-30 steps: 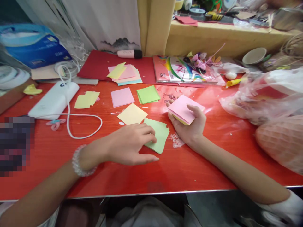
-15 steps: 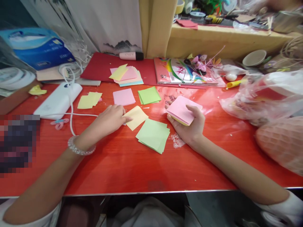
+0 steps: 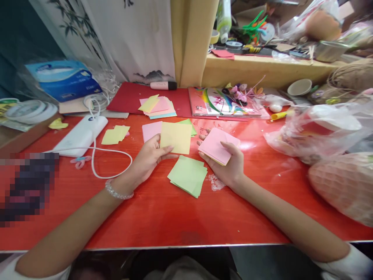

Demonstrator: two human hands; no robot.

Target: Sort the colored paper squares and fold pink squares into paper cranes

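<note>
Pinched by its left edge, a yellow square of paper (image 3: 176, 138) is raised above the table in my left hand (image 3: 150, 158). My right hand (image 3: 229, 167) holds a stack of paper squares (image 3: 219, 144), pink on top with some yellow at the lower edge, thumb across the top. Below and between the hands, several light green squares (image 3: 188, 175) lie overlapped on the red table. Pink paper (image 3: 150, 130) and bright green paper (image 3: 189, 125) are partly covered by the lifted yellow sheet. Smaller yellow pieces (image 3: 115, 134) lie off to the left.
A mixed paper pile (image 3: 160, 107) rests on a red folder (image 3: 128, 97) near a marker (image 3: 163, 85). At left are a white power bank (image 3: 80, 136) with a looping cable and a tissue pack (image 3: 65, 81). Plastic bags (image 3: 317, 128) crowd the right side.
My left hand has lifted the yellow square off the table and moved right, toward the right hand. The right hand still holds its stack. The camera view has tilted up slightly.
</note>
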